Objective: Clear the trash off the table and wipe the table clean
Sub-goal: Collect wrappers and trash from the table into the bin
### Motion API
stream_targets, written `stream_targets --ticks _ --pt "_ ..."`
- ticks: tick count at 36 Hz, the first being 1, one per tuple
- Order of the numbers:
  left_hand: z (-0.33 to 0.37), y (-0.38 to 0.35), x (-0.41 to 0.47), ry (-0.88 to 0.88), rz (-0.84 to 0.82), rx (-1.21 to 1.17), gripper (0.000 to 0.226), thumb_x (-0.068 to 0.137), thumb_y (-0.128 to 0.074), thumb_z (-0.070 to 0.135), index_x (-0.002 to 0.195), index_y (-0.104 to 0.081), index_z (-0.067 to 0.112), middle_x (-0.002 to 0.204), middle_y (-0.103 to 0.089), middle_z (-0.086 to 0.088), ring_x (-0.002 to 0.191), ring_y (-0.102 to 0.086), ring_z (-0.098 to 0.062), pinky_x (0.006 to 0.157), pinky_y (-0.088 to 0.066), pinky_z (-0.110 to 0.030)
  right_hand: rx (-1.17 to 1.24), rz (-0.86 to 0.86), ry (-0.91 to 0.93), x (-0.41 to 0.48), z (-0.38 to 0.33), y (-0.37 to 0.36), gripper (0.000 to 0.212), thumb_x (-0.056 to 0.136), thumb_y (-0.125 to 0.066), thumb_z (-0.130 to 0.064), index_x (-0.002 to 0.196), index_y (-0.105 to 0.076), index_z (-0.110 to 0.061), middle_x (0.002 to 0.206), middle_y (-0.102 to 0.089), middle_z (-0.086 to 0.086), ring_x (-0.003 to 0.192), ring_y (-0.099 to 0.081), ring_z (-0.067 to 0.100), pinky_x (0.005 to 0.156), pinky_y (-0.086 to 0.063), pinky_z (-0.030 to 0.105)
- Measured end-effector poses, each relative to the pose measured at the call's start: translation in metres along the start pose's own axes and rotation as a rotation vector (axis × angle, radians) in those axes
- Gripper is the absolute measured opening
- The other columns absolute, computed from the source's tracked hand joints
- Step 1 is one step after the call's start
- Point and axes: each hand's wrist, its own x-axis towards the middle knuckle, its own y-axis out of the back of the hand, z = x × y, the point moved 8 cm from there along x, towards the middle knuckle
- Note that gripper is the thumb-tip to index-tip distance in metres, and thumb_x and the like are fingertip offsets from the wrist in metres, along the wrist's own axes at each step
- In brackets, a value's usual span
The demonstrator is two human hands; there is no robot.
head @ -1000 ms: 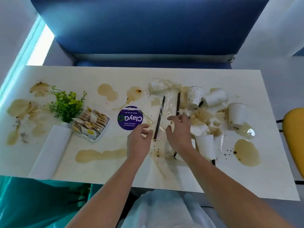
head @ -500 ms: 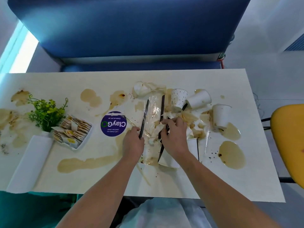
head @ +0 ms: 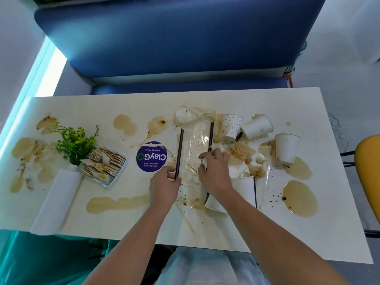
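A pile of trash covers the middle of the white table [head: 257, 99]: clear plastic wrap [head: 195, 140], black straws, crumpled napkins [head: 189, 115], soaked paper and several tipped white paper cups [head: 257, 127]. My left hand [head: 164, 185] pinches the near end of a black straw [head: 179, 149]. To its right, my right hand [head: 214, 171] lies on the wrap, fingers curled at a second black straw [head: 211, 134] and wet paper. A fallen cup [head: 244, 186] lies under my right wrist. Brown spills [head: 299, 198] stain the tabletop.
A purple round ClayGo sign [head: 151, 156] lies left of my left hand. Further left stand a tray of sachets [head: 103, 165], a green plant [head: 74, 142] and a white roll [head: 58, 198]. A blue bench [head: 174, 42] runs behind the table; a yellow chair [head: 370, 171] is at right.
The view has shifted. My left hand moved from beside the sign to the black straw and took hold of its near end. My right hand stayed over the wrap and paper.
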Motion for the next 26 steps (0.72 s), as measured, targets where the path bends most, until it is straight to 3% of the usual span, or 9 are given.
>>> stream_targets --ticks 3,11,19,26 --pt "-0.002 0.012 -0.002 0.011 0.019 -0.003 0.025 0.087 -0.08 0.018 0.107 -0.066 0.026 0.085 -0.066 0.017 0.073 -0.067 -0.003 0.067 -0.052 -0.024 -0.064 -0.077 0.016 0.003 -0.008 -0.014 0.032 0.091 -0.062 -0.015 0.123 -0.066 -0.017 0.121 -0.055 0.009 0.118 -0.043 0.032 0.105 -0.038 0.039" --pt "-0.009 0.042 -0.012 0.018 0.074 -0.012 0.029 0.088 -0.08 0.02 0.114 -0.068 0.023 0.086 -0.069 0.016 0.072 -0.069 -0.002 0.063 -0.047 -0.021 -0.361 -0.276 0.077 0.013 -0.03 -0.05 0.046 0.098 -0.054 -0.026 0.143 -0.05 -0.03 0.134 -0.05 0.009 0.13 -0.038 0.037 0.104 -0.039 0.051" --pt "-0.015 0.055 -0.022 0.013 0.049 -0.066 0.039 0.091 -0.078 0.024 0.126 -0.062 0.029 0.091 -0.071 0.013 0.07 -0.068 0.003 0.062 -0.046 -0.014 -0.547 -0.315 0.1 0.025 -0.029 -0.059 0.033 0.097 -0.05 -0.019 0.129 -0.057 -0.019 0.132 -0.05 0.008 0.127 -0.041 0.033 0.104 -0.036 0.048" --pt "-0.019 0.059 -0.026 0.029 0.047 -0.085 0.039 0.092 -0.076 0.022 0.128 -0.061 0.028 0.092 -0.071 0.01 0.07 -0.067 0.003 0.066 -0.049 -0.018 -0.379 -0.2 0.058 0.032 -0.029 -0.052 0.021 0.098 -0.051 -0.018 0.114 -0.064 -0.014 0.119 -0.06 0.005 0.117 -0.05 0.029 0.096 -0.04 0.044"
